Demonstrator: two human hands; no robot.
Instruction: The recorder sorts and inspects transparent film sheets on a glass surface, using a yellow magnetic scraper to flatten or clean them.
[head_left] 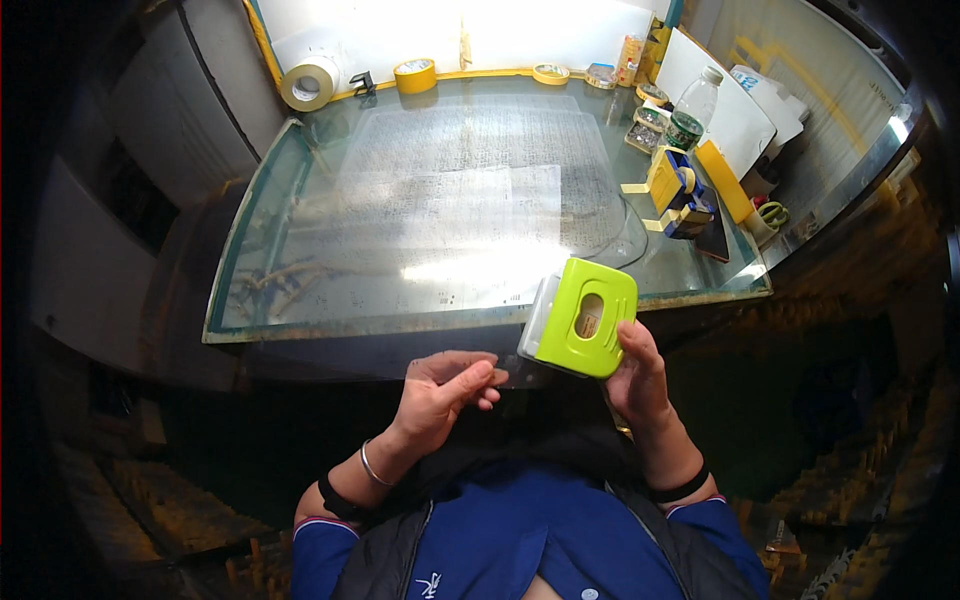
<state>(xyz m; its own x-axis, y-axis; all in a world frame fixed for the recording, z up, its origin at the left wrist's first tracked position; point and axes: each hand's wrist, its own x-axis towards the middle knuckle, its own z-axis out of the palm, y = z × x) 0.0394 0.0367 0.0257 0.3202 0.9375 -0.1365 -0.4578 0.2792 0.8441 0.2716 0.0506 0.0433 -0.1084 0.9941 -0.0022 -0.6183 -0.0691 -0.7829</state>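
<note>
My right hand [642, 378] grips a lime-green hole punch [612, 300] with a grey base, its thumb on the near right edge and the other fingers mostly hidden beneath. The punch is tilted in the air just off the front edge of the glass-topped table. To its left, the fingers of my left hand [437, 398] are pinched on a small piece of clear film [522, 376]. That film reaches toward the lower left side of the punch; whether it sits inside the slot cannot be made out.
On the glass table [300, 215] lie large translucent printed sheets [470, 150]. Rolls of tape [415, 77] line the back edge. At the right stand a plastic bottle [694, 108] and blue-and-yellow tape dispensers [675, 190], with green-handled scissors [772, 213] beyond them.
</note>
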